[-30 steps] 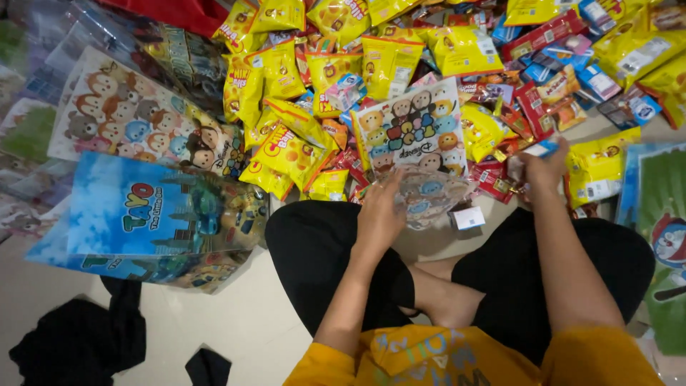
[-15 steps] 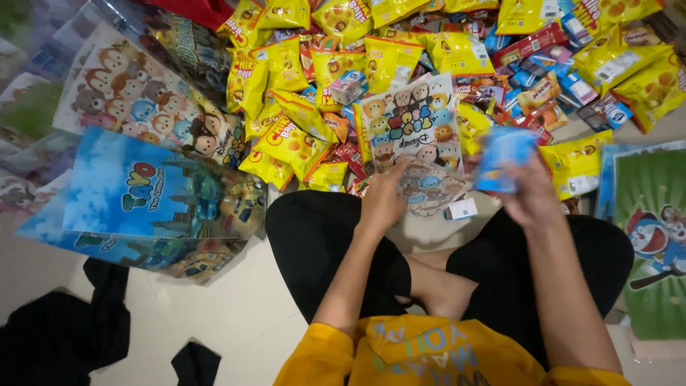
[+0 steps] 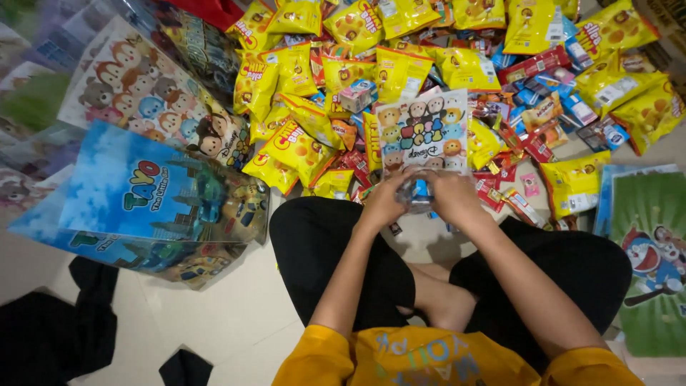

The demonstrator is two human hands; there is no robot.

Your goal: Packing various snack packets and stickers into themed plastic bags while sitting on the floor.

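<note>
At six o'clock below the yellow snack packs (image 3: 293, 146), left hand (image 3: 382, 204) and right hand (image 3: 454, 196) close their fingers around a cartoon gift bag (image 3: 421, 136); holding its mouth wide looks wise.

Snack packets (image 3: 400, 64) crowd the floor (image 3: 236, 314) ahead; printed bags (image 3: 153, 189) block the left; bare floor lies open at lower left.

floor (image 3: 236, 322): pale glossy tile, under me where i sit, bare at lower left and between my knees. dark cloth (image 3: 50, 339): crumpled on the tile at lower left, a smaller scrap (image 3: 184, 368) beside it. light: soft, from overhead, faint sheen on the tile. walls, windows, furniture: outside my view.
</note>
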